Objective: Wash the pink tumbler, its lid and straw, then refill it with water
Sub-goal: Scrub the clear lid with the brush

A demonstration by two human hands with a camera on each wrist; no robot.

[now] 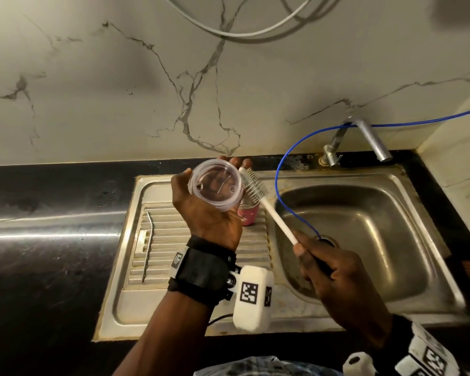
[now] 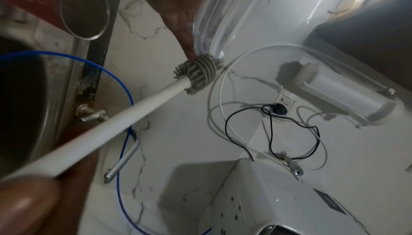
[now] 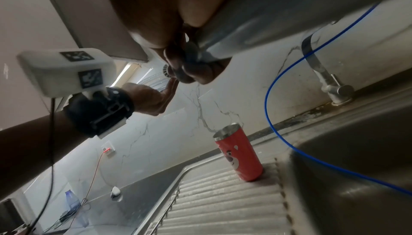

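one sink [image 1: 391,185] is holding one blue tube [image 1: 278,169] in its basin. one pink tumbler [image 3: 239,152] is standing upright, lidless, on the drainboard. left grip [image 1: 209,210] is clasping one clear lid [image 1: 215,184]; right grip [image 1: 334,272] is clenching one brush [image 1: 266,204], bristles touching the lid. one metal straw [image 1: 148,245] is lying on the drainboard.

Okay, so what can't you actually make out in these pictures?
- Tumbler, head view: mostly hidden behind the left hand and lid.
- Right hand grip on the brush, right wrist view: dark and blurred.
- Straw cleanliness, head view: too small.
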